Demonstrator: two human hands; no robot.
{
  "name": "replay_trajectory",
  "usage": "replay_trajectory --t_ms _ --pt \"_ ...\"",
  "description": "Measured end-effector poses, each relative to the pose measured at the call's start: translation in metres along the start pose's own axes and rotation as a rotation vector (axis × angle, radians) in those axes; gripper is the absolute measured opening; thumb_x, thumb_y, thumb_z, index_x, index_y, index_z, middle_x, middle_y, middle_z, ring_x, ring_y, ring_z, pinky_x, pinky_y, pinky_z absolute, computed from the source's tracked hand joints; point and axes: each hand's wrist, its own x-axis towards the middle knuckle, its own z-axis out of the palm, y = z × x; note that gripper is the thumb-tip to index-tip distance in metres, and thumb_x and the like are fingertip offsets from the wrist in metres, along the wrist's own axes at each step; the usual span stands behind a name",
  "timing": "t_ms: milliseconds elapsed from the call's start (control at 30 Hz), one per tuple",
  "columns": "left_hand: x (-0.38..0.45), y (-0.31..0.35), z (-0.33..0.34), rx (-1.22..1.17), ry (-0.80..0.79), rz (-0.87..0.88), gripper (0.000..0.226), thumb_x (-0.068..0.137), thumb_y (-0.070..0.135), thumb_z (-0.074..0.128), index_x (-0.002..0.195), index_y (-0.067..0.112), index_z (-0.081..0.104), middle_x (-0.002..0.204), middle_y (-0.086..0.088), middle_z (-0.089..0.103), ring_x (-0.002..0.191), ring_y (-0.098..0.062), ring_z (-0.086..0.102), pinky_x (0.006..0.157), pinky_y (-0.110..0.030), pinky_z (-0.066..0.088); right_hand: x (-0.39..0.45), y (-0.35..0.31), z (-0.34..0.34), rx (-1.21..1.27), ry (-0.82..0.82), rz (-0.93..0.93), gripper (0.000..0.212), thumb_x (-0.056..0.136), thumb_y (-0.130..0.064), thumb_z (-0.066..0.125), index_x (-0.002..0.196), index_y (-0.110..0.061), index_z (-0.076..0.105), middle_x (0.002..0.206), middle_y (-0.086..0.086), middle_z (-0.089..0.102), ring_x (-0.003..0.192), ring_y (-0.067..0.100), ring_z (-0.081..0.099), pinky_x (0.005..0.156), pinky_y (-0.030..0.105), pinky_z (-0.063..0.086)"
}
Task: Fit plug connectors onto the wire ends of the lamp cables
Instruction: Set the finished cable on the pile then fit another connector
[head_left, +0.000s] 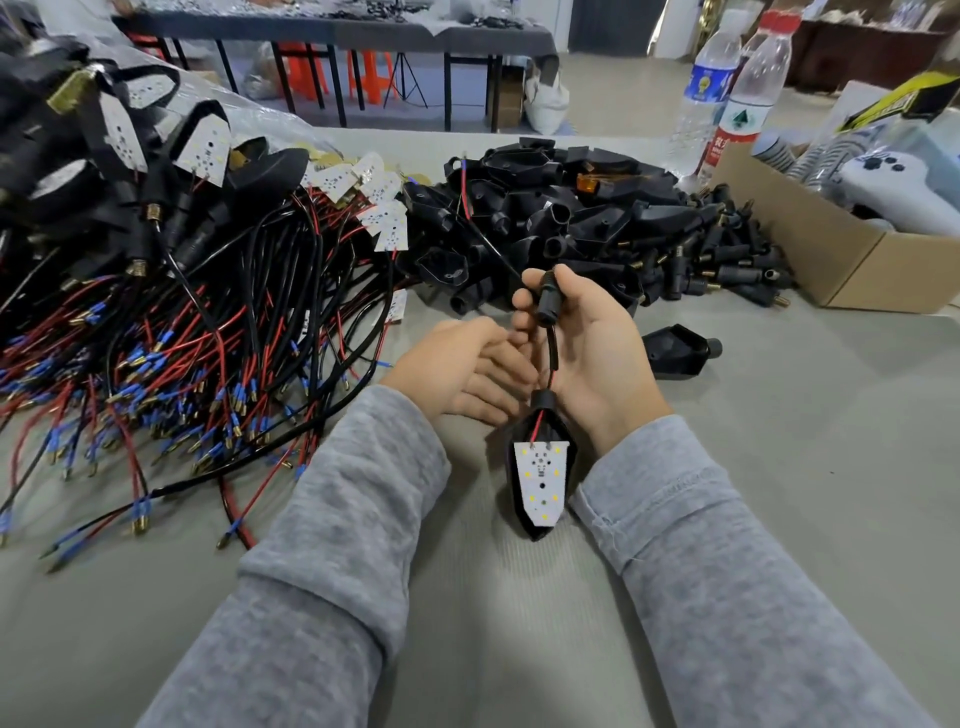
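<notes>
The plug (548, 296) sits on the cable (551, 349) in the right hand (587, 343), pinched between thumb and fingertips, and below it the lamp (540, 478) hangs off the heel of that hand, board side up, over the desk (779, 467). The left hand (462, 369) lies just left of the plug, fingers relaxed and gripping nothing, its tips touching the right hand's fingers. This one looks about fitted, so the next move is probably to seat the plug firmly, lay it aside and pick another cable from the pile (171, 338) further left.
</notes>
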Motion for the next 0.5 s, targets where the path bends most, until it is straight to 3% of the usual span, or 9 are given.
replay_trajectory --t_ms 100,167,267,367,500 --pt "0.003 -0.001 -0.001 -0.141 0.189 0.08 0.035 0.096 0.015 0.042 0.07 0.002 0.061 0.064 -0.008 0.069 0.055 -0.02 0.067 0.049 -0.026 0.057 0.0 0.0 -0.001 0.036 -0.088 0.038 0.032 0.1 -0.024 0.045 0.085 -0.006 0.067 0.076 0.008 0.062 0.067 0.017 0.055 0.063 0.026 0.048" --pt "0.005 -0.001 -0.003 -0.257 0.287 0.145 0.02 0.096 0.015 0.045 0.082 0.008 0.058 0.067 -0.004 0.069 0.058 -0.017 0.068 0.057 -0.031 0.059 -0.001 0.0 -0.002 0.025 -0.13 0.089 0.036 0.098 -0.024 0.045 0.078 -0.006 0.069 0.075 0.009 0.062 0.066 0.018 0.054 0.064 0.026 0.048" --pt "0.008 -0.001 -0.012 -0.48 0.324 0.215 0.019 0.1 0.027 0.043 0.1 0.011 0.055 0.081 -0.006 0.07 0.067 -0.018 0.068 0.068 -0.034 0.057 -0.003 0.002 0.003 -0.071 -0.182 0.192 0.041 0.096 -0.022 0.041 0.069 -0.007 0.067 0.068 0.009 0.061 0.062 0.018 0.053 0.064 0.026 0.046" --pt "0.009 -0.003 -0.018 -0.677 0.408 0.327 0.013 0.103 0.025 0.043 0.103 0.015 0.052 0.08 -0.007 0.072 0.072 -0.018 0.069 0.063 -0.031 0.057 -0.006 0.005 0.008 -0.257 -0.234 0.261 0.04 0.095 -0.019 0.035 0.07 -0.006 0.063 0.064 0.009 0.06 0.059 0.019 0.052 0.063 0.027 0.044" --pt "0.01 -0.004 -0.025 -0.813 0.59 0.401 0.01 0.105 0.017 0.038 0.103 0.016 0.048 0.073 -0.005 0.063 0.053 -0.01 0.057 0.051 -0.023 0.05 -0.008 0.004 0.008 -0.369 -0.276 0.264 0.033 0.097 -0.018 0.032 0.078 -0.007 0.056 0.069 0.009 0.062 0.059 0.018 0.056 0.065 0.028 0.046"
